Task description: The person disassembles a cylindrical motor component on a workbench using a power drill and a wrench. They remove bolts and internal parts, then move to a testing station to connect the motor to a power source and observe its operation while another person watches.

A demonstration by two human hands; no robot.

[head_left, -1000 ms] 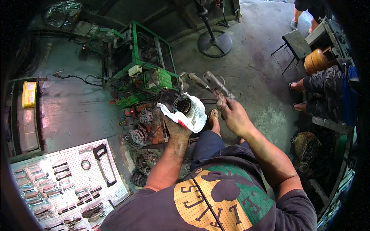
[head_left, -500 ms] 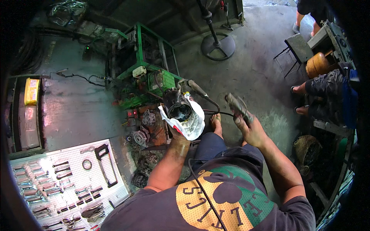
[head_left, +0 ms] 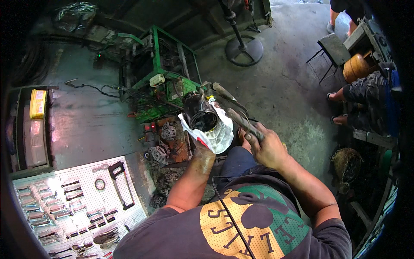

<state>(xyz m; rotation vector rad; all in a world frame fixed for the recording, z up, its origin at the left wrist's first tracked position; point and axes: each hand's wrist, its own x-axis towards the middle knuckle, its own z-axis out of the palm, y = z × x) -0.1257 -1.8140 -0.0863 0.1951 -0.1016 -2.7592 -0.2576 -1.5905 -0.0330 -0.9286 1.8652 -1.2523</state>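
Observation:
My left hand (head_left: 204, 149), mostly hidden by a white cloth (head_left: 222, 133), is closed around a dark, round metal motor housing (head_left: 195, 102). The cloth wraps the housing's near and right sides. Its open end faces up and shows a dark hollow. My right hand (head_left: 271, 149) grips a long, grimy hand tool (head_left: 241, 122), whose exact kind I cannot make out. The tool's tip points up and left, close to the cloth's right edge; whether they touch, I cannot tell. A grey tube-like piece (head_left: 223, 93) with a dark cable lies just beyond.
Left of me, a white pegboard (head_left: 88, 185) carries a hacksaw (head_left: 120, 185) and several hand tools. Ahead stands a green metal frame (head_left: 156, 52). Metal parts (head_left: 160, 153) sit near my left forearm. A round stand base (head_left: 244, 51), stool (head_left: 334, 52) and another person's legs (head_left: 345, 108) are farther right.
My right hand has moved left with the tool, bringing its tip from well apart to near the cloth. My left hand still holds the housing in nearly the same place.

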